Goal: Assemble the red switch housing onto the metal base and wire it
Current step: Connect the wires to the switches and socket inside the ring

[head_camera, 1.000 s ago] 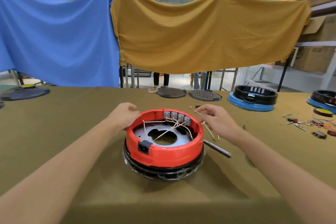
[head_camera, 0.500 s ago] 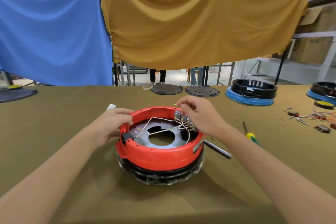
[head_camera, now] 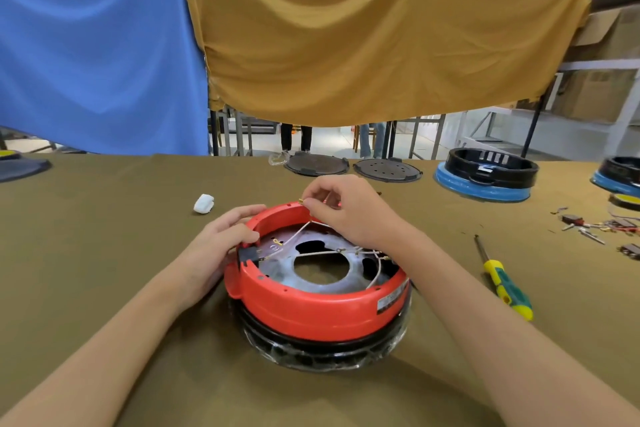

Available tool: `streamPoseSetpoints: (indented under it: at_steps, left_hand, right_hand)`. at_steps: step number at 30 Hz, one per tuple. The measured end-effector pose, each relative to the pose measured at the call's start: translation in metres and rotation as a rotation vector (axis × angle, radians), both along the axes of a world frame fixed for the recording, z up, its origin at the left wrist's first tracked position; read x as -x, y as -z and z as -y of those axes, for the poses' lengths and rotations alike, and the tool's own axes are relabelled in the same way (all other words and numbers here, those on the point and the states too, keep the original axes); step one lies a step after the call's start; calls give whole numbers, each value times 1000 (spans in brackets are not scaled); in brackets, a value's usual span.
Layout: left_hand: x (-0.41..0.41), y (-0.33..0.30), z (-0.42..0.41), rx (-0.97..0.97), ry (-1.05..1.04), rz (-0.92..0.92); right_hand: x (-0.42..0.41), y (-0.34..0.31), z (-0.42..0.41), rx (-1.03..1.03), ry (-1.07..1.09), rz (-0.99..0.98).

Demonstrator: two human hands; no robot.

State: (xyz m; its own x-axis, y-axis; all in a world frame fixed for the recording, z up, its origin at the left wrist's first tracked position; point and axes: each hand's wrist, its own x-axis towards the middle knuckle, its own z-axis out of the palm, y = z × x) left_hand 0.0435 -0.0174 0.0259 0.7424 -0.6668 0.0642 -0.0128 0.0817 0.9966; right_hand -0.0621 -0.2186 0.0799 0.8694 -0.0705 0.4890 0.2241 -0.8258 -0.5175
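Note:
The red switch housing (head_camera: 311,308) is a round ring seated on a black, plastic-wrapped lower part at the table's centre. Inside it lies the grey metal base (head_camera: 287,270) with a large middle hole and several white wires (head_camera: 322,253) across it. My left hand (head_camera: 221,246) grips the housing's left rim beside the black socket (head_camera: 247,255), thumb on the inner edge. Over the far rim, my right hand (head_camera: 343,211) pinches a white wire with a brass terminal (head_camera: 300,200) at its end.
A yellow-green screwdriver (head_camera: 504,282) lies to the right on the olive table cloth (head_camera: 104,253). A white wad (head_camera: 203,203) sits at the left. Two dark discs (head_camera: 317,165), blue-black housings (head_camera: 485,175) and loose small parts (head_camera: 602,227) lie at the back and right.
The housing has turned clockwise, carrying the black socket from the front round to the left. My right hand has lifted from the switch block to the far rim with a wire end.

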Motion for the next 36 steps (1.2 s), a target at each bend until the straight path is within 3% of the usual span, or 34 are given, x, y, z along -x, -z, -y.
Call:
streamPoseSetpoints:
  at_steps: [4,9,13,28,36]
  left_hand:
    - [-1,0,4,17,-52,67]
    - [9,-14,9,-36,-178,408]
    - [20,-24,15,-78,-75,559]
    - [21,-18,14,64,16,520]
    - [23,-20,11,69,-67,576]
  right_hand:
    - [1,1,0,-80,-26,9]
    - [8,2,-1,-117,-87,10]
    - [11,1,-5,-87,-124,53]
    - [21,-1,-11,-93,-143,95]
    - [22,0,-6,-81,-86,74]
